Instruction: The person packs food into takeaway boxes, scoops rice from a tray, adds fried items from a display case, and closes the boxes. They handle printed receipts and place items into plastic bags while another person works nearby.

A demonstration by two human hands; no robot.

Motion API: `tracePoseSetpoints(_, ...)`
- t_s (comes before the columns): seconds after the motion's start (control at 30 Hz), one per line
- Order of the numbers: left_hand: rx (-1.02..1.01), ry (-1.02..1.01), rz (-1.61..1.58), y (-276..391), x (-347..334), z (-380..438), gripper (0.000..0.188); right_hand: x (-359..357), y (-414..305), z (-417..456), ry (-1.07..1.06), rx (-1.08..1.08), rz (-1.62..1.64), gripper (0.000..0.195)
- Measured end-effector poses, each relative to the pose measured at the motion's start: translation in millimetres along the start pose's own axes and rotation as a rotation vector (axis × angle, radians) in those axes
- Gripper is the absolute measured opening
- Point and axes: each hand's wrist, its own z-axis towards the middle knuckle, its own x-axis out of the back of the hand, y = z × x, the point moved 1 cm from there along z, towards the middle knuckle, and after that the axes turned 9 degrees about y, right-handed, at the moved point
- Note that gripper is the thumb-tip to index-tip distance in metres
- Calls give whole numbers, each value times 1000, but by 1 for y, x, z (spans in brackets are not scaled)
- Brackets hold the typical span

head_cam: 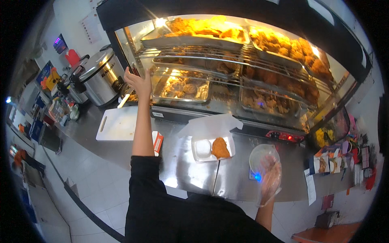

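My left hand (139,82) is raised with its fingers spread, holding nothing, in front of the left side of a heated glass display cabinet (212,117). A clear plastic glove covers my right hand (270,174), which is at a round translucent dish (261,156) on the right; whether the fingers grip it is unclear. Between my arms an open white takeaway box (197,158) holds a white wrapped portion (203,148) and a piece of fried chicken (220,148). A red and white carton (157,142) lies partly behind my left forearm.
A white cutting board (117,124) lies at the left, near a steel rice cooker (101,77). Trays of fried chicken (179,88) fill the cabinet shelves. Small printed boxes (329,164) stand at the right. The steel counter's front edge (231,199) runs before my body.
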Motion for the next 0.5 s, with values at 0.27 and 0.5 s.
tracePoseSetpoints(0.27,126,75,-82,15,-30,-18,53,-39,28,-14,63,-4,-289,36)
tracePoseSetpoints(0.5,129,-187,-474,68,-9,-64,41,-158,44,-11,-1015,825,-1329,42)
